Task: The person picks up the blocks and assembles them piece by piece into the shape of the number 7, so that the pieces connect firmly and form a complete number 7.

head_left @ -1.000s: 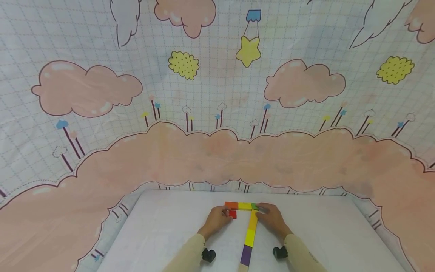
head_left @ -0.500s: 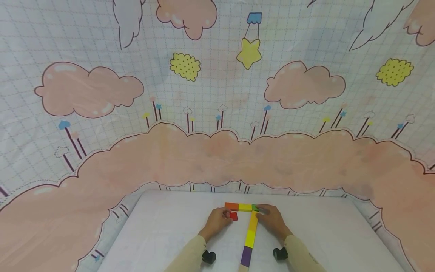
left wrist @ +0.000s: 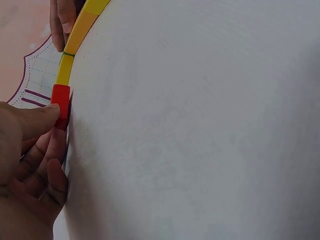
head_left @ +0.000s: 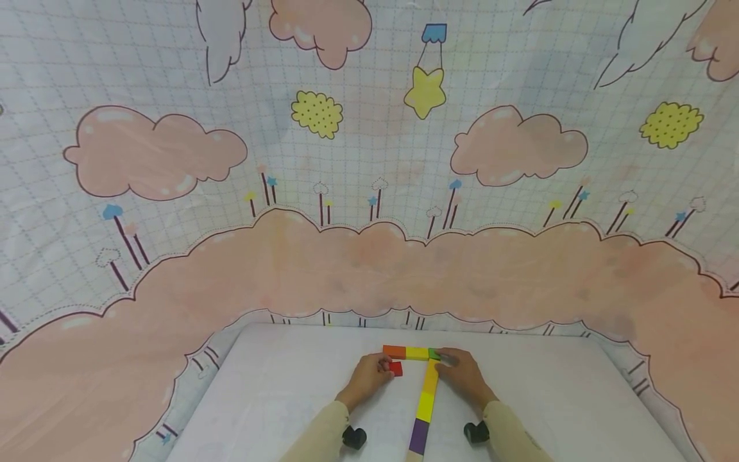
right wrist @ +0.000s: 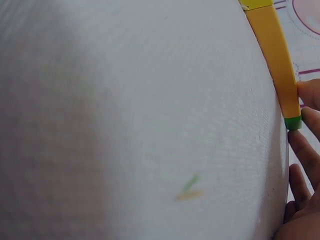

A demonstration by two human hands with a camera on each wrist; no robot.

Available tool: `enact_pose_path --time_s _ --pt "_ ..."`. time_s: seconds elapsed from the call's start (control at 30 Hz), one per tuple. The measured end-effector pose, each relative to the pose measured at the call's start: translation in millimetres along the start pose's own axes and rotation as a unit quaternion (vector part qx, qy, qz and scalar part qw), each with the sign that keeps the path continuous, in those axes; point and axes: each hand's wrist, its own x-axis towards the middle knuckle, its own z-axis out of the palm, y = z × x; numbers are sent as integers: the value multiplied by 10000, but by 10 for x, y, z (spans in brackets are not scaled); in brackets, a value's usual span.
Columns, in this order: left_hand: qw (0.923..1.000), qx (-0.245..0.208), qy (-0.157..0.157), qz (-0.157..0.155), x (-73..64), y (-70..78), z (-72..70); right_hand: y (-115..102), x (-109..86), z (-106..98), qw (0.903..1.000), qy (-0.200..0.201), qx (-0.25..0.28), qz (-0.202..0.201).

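Observation:
My left hand [head_left: 366, 380] pinches a small red block [head_left: 396, 369] between thumb and fingers, just in front of the row's left end. In the left wrist view the thumb lies on this red block [left wrist: 61, 97]. The far row runs from an orange-red block [head_left: 394, 352] through a yellow block [head_left: 417, 353] to a green block [head_left: 433, 353]. My right hand [head_left: 464, 373] is at that right corner. Its fingertips touch the green block [right wrist: 293, 123], and its thumb rests against the side of the orange-yellow block [right wrist: 280, 65].
From the corner a line of blocks comes toward the body: orange-yellow, yellow [head_left: 425, 406], purple [head_left: 419, 436], then a tan one [head_left: 414, 457] cut by the frame edge. They lie on a white table [head_left: 277, 385]. A cloud-patterned cloth [head_left: 369, 269] hangs behind.
The red block shifts very slightly in my left hand. My right hand keeps its place at the corner, and the rows look the same; the head view tilts a little.

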Motion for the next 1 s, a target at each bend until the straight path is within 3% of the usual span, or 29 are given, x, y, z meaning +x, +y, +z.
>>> enact_pose_path --time_s 0.27,0.53,0.83,1.0 --pt "9998 -17 8 -185 -39 -2 -54 9 2 13 10000 -19 -57 69" --pt "9998 -68 -43 -178 -79 5 -150 30 9 16 10000 -27 -36 -13" --pt "9999 -23 96 103 -91 -13 -297 40 23 21 10000 -4 -40 -69" --pt "9998 -59 159 82 -95 -35 -367 25 16 12 10000 -11 -51 -77"
